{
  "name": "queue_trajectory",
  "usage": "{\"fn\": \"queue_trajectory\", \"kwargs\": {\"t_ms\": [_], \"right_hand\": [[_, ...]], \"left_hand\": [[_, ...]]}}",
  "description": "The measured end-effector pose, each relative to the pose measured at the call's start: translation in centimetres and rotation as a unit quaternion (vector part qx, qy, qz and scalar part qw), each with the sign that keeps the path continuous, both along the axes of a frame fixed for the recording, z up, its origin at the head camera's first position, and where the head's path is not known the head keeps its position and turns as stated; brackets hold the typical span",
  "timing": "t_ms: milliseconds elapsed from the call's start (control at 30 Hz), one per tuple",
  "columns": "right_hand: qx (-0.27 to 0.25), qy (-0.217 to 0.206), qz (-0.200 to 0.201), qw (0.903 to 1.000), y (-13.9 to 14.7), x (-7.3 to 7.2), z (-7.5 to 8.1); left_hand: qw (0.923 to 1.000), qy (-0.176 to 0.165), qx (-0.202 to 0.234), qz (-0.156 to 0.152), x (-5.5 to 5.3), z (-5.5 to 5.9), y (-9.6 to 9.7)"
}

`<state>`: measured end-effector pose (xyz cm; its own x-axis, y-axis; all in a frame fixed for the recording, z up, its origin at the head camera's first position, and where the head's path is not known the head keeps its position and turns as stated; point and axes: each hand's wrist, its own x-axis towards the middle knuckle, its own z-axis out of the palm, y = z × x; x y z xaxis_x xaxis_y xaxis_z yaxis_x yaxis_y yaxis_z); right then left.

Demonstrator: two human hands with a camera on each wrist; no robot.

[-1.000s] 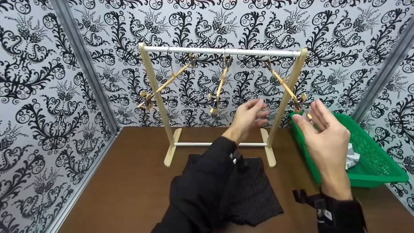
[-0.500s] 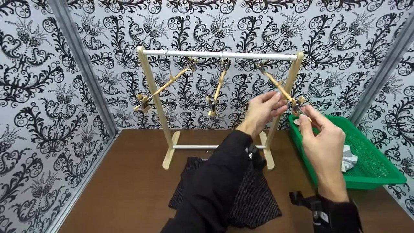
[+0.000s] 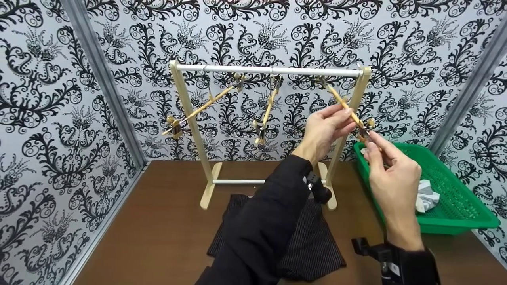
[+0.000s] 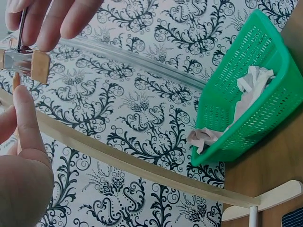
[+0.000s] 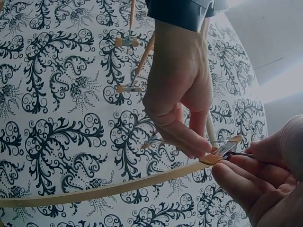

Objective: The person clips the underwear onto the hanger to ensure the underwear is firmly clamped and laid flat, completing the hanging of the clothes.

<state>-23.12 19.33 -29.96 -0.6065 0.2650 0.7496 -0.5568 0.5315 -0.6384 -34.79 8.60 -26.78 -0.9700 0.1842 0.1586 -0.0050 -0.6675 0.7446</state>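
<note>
a booth-like workspace — patterned walls (image 3: 150, 43), metal corner posts (image 3: 109, 87), brown tabletop (image 3: 138, 237)

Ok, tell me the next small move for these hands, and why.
I'd probably lift the rightmost hanger off the white rail: the left hand pinches it near the middle, the right hand its near end beside the clip, it carries no garment, and striped black cloth lies on the table.

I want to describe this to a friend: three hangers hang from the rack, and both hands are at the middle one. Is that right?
Not quite: it isn't the middle hanger. The left hand and right hand are at the rightmost hanger, as the head view shows. Three hangers do hang from the rack.
</note>
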Motion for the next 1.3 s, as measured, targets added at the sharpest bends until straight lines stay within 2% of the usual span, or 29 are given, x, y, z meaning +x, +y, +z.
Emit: {"fn": "queue_trajectory", "kwargs": {"t_ms": [133, 267, 400, 567, 667, 733, 833, 900, 967, 1167, 1300], "right_hand": [[-0.002, 0.008, 0.007, 0.9999, 0.0, 0.4, -0.1], [-0.010, 0.010, 0.020, 0.9997, 0.2, 0.9, -0.6], [-0.013, 0.010, 0.026, 0.9995, 0.5, 1.4, -1.7], [-0.004, 0.018, 0.026, 0.9995, 1.1, 1.6, -3.8], [-0.024, 0.020, 0.052, 0.9982, 1.3, 1.7, -5.1], [-0.063, 0.016, 0.091, 0.9937, 1.4, 1.7, -5.9], [-0.135, 0.011, 0.159, 0.9780, 1.4, 1.7, -7.1], [-0.173, 0.001, 0.185, 0.9675, 1.3, 1.6, -7.7], [-0.193, -0.014, 0.189, 0.9627, 1.2, 1.5, -8.2], [-0.209, -0.065, 0.183, 0.9584, 0.7, 1.1, -9.0], [-0.214, -0.077, 0.211, 0.9507, 0.8, 0.8, -9.5]], "left_hand": [[1.0000, 0.003, -0.001, -0.006, 0.4, 0.3, -0.3], [0.9996, -0.001, 0.010, -0.027, 0.9, -0.1, -0.9], [0.9990, 0.000, 0.007, -0.045, 1.4, -0.9, -1.2], [0.9983, 0.004, -0.013, -0.057, 1.7, -2.3, -1.6], [0.9969, 0.001, -0.027, -0.074, 1.7, -3.3, -2.2], [0.9953, 0.004, -0.043, -0.086, 1.7, -4.1, -2.7], [0.9924, 0.013, -0.067, -0.103, 1.6, -5.4, -3.8], [0.9908, 0.021, -0.079, -0.108, 1.5, -6.2, -4.6], [0.9898, 0.023, -0.089, -0.109, 1.5, -7.0, -5.3], [0.9892, 0.014, -0.116, -0.089, 1.5, -9.2, -7.5], [0.9914, 0.005, -0.121, -0.051, 1.6, -10.5, -9.4]]}}
